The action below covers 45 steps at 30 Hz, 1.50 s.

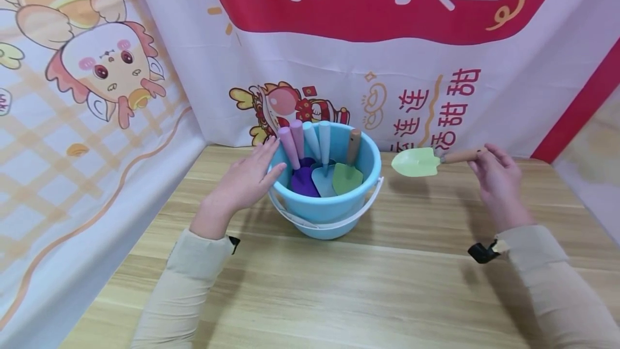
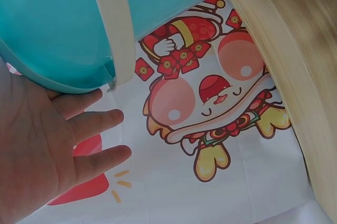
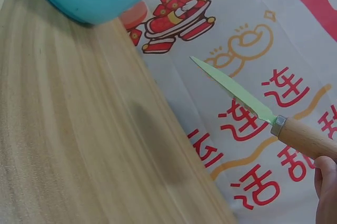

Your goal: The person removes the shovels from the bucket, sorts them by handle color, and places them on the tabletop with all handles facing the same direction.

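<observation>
A light blue bucket (image 1: 324, 210) with a white handle stands on the wooden table. Inside it lean several small trowels: purple ones with pink handles (image 1: 289, 147), blue ones with pale blue handles (image 1: 324, 141), and a green trowel (image 1: 347, 178) with a brown handle. My left hand (image 1: 249, 174) rests on the bucket's left rim, fingers straight; the left wrist view shows those fingers (image 2: 97, 124) spread beside the rim. To the bucket's right, my right hand (image 1: 499, 182) pinches the wooden handle end of another light green trowel (image 1: 415, 162), its blade held above the table and pointing left.
The wooden table (image 1: 310, 284) has its far edge against a printed white cloth (image 1: 310, 63) with red lettering and cartoon figures. Another printed cloth (image 1: 97, 139) hangs along the left side. The bucket's white handle (image 1: 334, 224) hangs down at its front.
</observation>
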### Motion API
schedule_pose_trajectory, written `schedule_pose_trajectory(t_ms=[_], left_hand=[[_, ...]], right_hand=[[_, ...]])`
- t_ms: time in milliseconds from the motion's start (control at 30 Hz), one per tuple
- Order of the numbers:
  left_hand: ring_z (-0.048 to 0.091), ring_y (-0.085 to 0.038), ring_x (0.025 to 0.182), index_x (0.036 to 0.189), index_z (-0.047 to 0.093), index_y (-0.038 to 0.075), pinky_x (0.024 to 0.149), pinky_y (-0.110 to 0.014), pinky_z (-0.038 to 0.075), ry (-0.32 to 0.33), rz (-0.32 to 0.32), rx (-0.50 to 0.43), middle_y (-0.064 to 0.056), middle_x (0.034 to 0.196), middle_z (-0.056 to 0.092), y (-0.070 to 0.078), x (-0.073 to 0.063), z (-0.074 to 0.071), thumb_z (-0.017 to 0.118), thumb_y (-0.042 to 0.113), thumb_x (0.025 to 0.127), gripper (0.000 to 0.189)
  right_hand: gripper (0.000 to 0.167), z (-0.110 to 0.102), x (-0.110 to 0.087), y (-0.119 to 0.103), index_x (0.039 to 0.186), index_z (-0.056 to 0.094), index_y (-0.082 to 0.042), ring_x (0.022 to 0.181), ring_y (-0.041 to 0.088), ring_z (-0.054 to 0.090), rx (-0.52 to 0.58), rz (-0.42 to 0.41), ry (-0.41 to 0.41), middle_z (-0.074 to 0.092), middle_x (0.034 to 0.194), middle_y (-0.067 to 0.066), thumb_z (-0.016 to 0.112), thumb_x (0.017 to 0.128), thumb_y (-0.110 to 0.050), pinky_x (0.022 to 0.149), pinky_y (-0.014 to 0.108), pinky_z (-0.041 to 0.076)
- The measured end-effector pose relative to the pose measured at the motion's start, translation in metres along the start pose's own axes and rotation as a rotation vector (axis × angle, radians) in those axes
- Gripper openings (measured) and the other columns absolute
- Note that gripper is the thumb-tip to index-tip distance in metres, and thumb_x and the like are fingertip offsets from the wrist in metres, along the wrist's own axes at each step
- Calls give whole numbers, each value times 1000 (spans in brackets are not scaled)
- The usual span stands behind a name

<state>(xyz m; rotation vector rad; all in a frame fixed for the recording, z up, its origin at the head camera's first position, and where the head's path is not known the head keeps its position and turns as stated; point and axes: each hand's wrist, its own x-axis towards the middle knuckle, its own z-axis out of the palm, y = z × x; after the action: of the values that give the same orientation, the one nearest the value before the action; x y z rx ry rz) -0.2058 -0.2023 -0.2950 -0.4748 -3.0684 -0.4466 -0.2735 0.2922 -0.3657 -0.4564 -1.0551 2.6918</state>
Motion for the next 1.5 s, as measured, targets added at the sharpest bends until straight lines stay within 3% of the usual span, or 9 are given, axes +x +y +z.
schedule_pose_trajectory(t_ms=[133, 367, 567, 733, 933, 1333, 1500], left_hand=[[6, -31, 157, 166, 8, 15, 118, -67, 19, -2, 5, -1, -6, 172, 6, 0, 0, 0, 30, 55, 109, 73], [6, -30, 157, 166, 7, 15, 119, -66, 18, -2, 15, 2, -4, 172, 4, -1, 1, 0, 24, 58, 108, 75], [6, -29, 157, 166, 6, 16, 119, -67, 17, -6, 13, 2, -4, 172, 4, -1, 1, -1, 24, 60, 108, 76], [5, -29, 157, 166, 5, 17, 119, -67, 15, -16, 5, -6, -3, 172, 3, 0, 0, -1, 25, 59, 108, 75], [5, -29, 157, 166, 5, 16, 119, -66, 15, -17, 6, 0, -3, 172, 2, 0, 0, -1, 24, 60, 108, 76], [6, -30, 157, 166, 6, 15, 119, -66, 16, -10, 16, 4, -7, 172, 5, 0, 0, -1, 25, 59, 108, 75], [6, -31, 157, 166, 6, 15, 118, -67, 17, -13, 10, 0, -6, 172, 5, 0, 0, -1, 27, 58, 108, 75]], right_hand=[[19, -4, 5, 6, 101, 69, -5, 82, 14, 73, 19, 0, 2, 68, 94, 6, 63, 95, 11, 80, 24, 58], [17, -11, 10, 16, 102, 64, -2, 83, 13, 72, 61, 4, -51, 62, 100, 7, 59, 97, 13, 86, 24, 55], [17, -13, 14, 22, 99, 65, -4, 79, 12, 72, 27, 14, 3, 67, 89, 6, 60, 96, 12, 84, 23, 56], [20, -17, 17, 26, 102, 66, -5, 82, 12, 72, -9, 25, 28, 66, 98, 6, 60, 96, 13, 87, 23, 55], [26, -18, 26, 30, 96, 69, -5, 75, 13, 71, -2, 24, 102, 68, 85, 5, 57, 92, 18, 81, 23, 57], [23, -30, 34, 31, 96, 69, -4, 78, 14, 71, 42, 66, 117, 64, 98, 6, 58, 94, 17, 87, 24, 55], [24, -34, 36, 30, 98, 68, -3, 80, 15, 70, 54, 102, 93, 66, 93, 7, 56, 95, 17, 88, 24, 54]])
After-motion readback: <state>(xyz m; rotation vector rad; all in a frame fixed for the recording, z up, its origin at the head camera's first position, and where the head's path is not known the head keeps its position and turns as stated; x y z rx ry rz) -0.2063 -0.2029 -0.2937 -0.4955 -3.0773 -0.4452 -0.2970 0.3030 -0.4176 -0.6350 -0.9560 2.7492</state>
